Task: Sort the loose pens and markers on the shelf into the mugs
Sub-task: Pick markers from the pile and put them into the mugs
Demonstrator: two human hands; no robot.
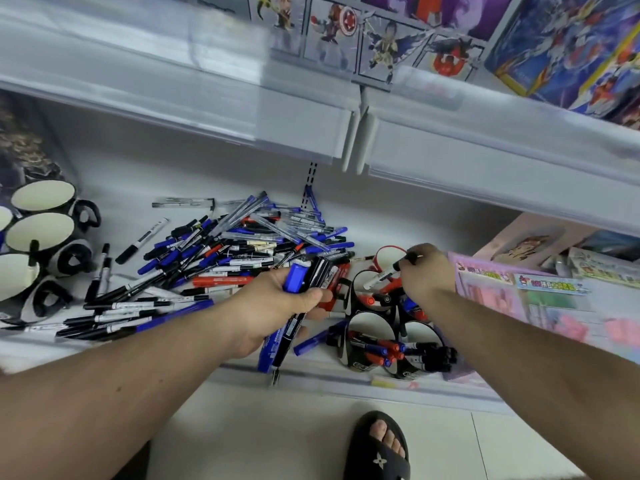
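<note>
Left hand [277, 306] curls around a fistful of blue and black markers [298, 306], above the shelf's front edge [242, 372]. Right hand [424, 271] pinches a white-barrelled marker [384, 273] by its black cap, tip angled over the black mugs [391, 337] already stuffed with markers. The loose pile [221, 258] sprawls mid-shelf; cream-lined mugs [38, 233] stand far left.
</note>
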